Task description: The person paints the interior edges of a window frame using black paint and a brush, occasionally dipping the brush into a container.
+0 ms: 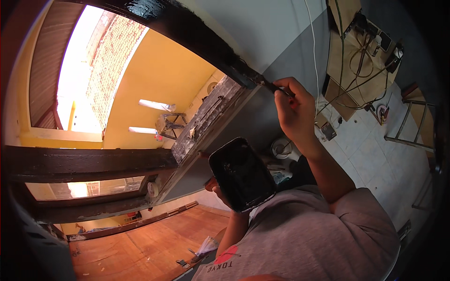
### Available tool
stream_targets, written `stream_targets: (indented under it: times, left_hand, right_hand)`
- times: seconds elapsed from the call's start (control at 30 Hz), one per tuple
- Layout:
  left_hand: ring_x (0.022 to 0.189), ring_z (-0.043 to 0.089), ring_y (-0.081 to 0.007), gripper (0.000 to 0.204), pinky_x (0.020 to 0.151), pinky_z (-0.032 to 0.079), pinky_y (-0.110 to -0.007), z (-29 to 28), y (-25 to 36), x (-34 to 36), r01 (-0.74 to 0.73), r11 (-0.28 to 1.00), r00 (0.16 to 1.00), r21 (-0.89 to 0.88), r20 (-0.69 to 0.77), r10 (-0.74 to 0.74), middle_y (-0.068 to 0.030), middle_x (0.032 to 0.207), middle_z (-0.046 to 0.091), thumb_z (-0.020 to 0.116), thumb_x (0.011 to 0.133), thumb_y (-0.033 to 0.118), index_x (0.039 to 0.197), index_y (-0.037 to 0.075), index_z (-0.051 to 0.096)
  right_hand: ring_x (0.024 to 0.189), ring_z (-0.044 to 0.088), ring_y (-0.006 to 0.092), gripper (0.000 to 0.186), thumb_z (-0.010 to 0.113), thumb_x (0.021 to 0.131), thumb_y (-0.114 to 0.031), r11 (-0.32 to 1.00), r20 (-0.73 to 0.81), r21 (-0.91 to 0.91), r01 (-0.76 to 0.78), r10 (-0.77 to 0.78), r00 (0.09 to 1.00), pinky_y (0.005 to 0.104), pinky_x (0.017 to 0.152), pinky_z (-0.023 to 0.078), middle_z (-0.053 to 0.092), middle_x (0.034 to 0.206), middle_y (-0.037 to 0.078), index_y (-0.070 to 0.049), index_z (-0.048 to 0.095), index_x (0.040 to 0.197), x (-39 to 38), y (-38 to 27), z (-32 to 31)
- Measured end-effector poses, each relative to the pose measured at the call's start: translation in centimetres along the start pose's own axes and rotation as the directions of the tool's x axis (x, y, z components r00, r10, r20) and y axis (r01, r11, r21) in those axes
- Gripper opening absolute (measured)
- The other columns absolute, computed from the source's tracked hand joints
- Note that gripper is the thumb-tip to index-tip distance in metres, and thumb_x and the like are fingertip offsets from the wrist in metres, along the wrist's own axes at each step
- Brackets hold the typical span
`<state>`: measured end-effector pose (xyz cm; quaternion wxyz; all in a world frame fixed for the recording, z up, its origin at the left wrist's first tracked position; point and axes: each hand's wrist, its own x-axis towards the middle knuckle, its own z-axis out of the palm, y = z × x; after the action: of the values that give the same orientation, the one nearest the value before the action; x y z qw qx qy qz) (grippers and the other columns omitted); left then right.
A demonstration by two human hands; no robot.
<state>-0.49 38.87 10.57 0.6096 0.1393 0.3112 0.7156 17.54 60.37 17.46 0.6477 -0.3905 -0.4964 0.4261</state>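
Observation:
My right hand [296,112] is closed round the handle of a paintbrush [263,83]. The brush's dark head lies against the end of a black-painted wooden window frame [206,40], beside the grey wall. Fresh paint glistens along the upper part of that frame. Lower down, my left hand [221,193] grips a rectangular container of dark paint [241,173] from its far side. The container hides most of those fingers. It is tipped so that its black inside faces me.
An unpainted, worn sill [206,117] runs below the opening. Beyond it stands a small stool [169,125]. Cables lie over cardboard [356,70] at the right, near a metal ladder [408,122]. A round pot [281,147] sits on the tiled floor [365,159]. Orange-brown boards [140,239] lie at lower left.

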Motion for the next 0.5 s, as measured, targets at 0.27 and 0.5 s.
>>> stream_targets:
  times: [0.27,0.5]
  left_hand:
    - [0.145,0.05,-0.0426,0.123,0.115,0.05,-0.06,0.3,-0.4,-0.2,-0.013,1.0,1.0,0.019,0.008,0.013,-0.0309,0.169,0.029,0.063,0.084,0.088,0.171,0.012,0.022]
    - [0.144,0.052,-0.0428,0.124,0.113,0.051,-0.064,-0.2,-0.2,-0.3,0.012,0.999,0.996,0.031,0.087,-0.014,-0.028,0.171,0.028,0.063,0.083,0.088,0.172,0.013,0.02]
  right_hand:
    - [0.062,0.048,-0.0003,0.014,0.062,0.102,-0.004,0.994,0.033,0.101,-0.047,0.044,0.998,0.0218,0.054,0.037,0.06,0.076,-0.001,0.003,0.065,0.113,-0.4,-0.6,0.8]
    - [0.064,0.045,-0.0011,0.017,0.067,0.101,-0.008,0.951,0.121,0.169,-0.26,0.242,0.963,0.0203,0.056,0.036,0.061,0.083,-0.002,0.002,0.066,0.115,-1.2,-2.0,-1.3]
